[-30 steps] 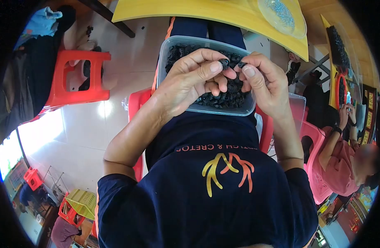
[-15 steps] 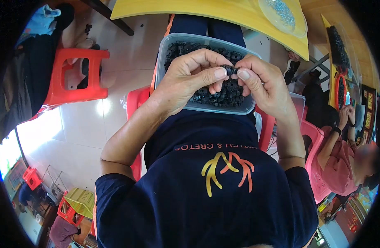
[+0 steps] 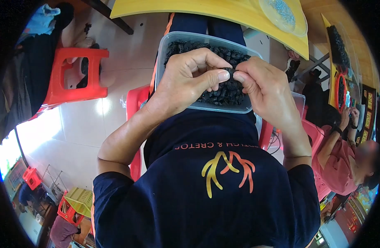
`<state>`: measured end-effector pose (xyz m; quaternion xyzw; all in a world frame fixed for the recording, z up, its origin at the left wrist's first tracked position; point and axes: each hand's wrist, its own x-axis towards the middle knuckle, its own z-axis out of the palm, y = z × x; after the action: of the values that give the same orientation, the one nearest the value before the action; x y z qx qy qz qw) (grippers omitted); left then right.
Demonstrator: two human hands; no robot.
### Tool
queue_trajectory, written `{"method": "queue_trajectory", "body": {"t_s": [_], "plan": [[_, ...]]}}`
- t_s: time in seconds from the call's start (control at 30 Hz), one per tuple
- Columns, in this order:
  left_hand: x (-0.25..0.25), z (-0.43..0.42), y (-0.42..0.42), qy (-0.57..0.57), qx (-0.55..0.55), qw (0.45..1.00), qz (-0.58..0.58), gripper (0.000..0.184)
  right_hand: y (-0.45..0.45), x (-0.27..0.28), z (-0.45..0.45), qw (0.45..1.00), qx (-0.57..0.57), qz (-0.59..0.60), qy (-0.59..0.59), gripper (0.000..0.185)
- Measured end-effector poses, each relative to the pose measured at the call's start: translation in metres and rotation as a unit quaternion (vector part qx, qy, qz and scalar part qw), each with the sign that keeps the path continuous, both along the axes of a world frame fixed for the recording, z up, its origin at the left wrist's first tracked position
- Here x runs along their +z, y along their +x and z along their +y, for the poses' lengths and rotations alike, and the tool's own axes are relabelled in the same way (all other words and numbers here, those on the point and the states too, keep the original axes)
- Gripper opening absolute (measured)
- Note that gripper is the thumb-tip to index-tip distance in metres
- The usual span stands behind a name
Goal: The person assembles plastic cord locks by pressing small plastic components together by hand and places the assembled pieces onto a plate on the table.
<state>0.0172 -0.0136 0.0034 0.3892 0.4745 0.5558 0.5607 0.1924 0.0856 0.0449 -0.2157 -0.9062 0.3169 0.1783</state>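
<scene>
Yellow table (image 3: pixel 206 11) up front, then a clear tub (image 3: pixel 227 110) of black parts (image 3: pixel 221 97), and over it the left hand (image 3: pixel 184 78) and right hand (image 3: pixel 271 87) both pinching one little black piece (image 3: pixel 230 71), which looks like it calls for steady fingers.

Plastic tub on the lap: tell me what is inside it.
The tub holds a heap of small black pieces. The left hand and right hand, above it, hide part of the heap; what lies beneath its top layer cannot be seen.
</scene>
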Motion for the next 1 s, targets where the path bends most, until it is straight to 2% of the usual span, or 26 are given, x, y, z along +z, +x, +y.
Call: {"method": "queue_trajectory", "body": {"t_s": [0.13,0.17,0.23,0.33,0.43,0.47,0.6,0.73,0.77,0.83,1.0], "plan": [[-0.002,0.000,-0.001,-0.024,-0.007,1.000,-0.008,0.012,0.000,-0.004,0.006,0.997,0.022,-0.023,-0.073,0.015],[-0.005,0.002,-0.001,-0.020,-0.008,1.000,-0.017,0.012,-0.001,-0.003,0.008,0.991,0.010,-0.034,-0.132,0.015],[-0.012,0.004,-0.002,-0.016,-0.009,0.999,-0.035,0.012,-0.003,-0.003,0.011,0.966,-0.016,-0.058,-0.250,0.017],[-0.015,0.008,-0.001,-0.008,0.002,0.998,-0.060,0.013,-0.002,-0.010,0.020,0.941,-0.006,-0.061,-0.332,0.021],[-0.010,0.012,-0.003,-0.024,-0.006,0.996,-0.082,0.015,0.001,-0.020,0.035,0.891,0.027,-0.020,-0.453,0.031],[-0.010,0.012,-0.004,-0.007,-0.003,0.998,-0.065,0.015,0.003,-0.024,0.038,0.871,0.042,-0.006,-0.489,0.033],[-0.021,0.013,-0.008,0.071,0.006,0.997,0.032,0.017,-0.001,-0.037,0.024,0.858,0.031,0.062,-0.509,0.041],[-0.016,0.014,-0.008,0.132,0.015,0.983,0.124,0.019,0.005,-0.059,0.015,0.749,0.062,0.149,-0.643,0.052],[-0.013,0.015,-0.008,0.163,0.023,0.972,0.165,0.020,0.005,-0.060,0.014,0.753,0.064,0.147,-0.638,0.055],[-0.007,0.017,-0.008,0.223,0.037,0.942,0.246,0.022,0.005,-0.059,0.009,0.734,0.060,0.167,-0.656,0.053],[0.001,0.012,-0.003,0.241,0.051,0.932,0.265,0.025,0.004,-0.054,0.005,0.673,0.067,0.199,-0.709,0.048]]}}
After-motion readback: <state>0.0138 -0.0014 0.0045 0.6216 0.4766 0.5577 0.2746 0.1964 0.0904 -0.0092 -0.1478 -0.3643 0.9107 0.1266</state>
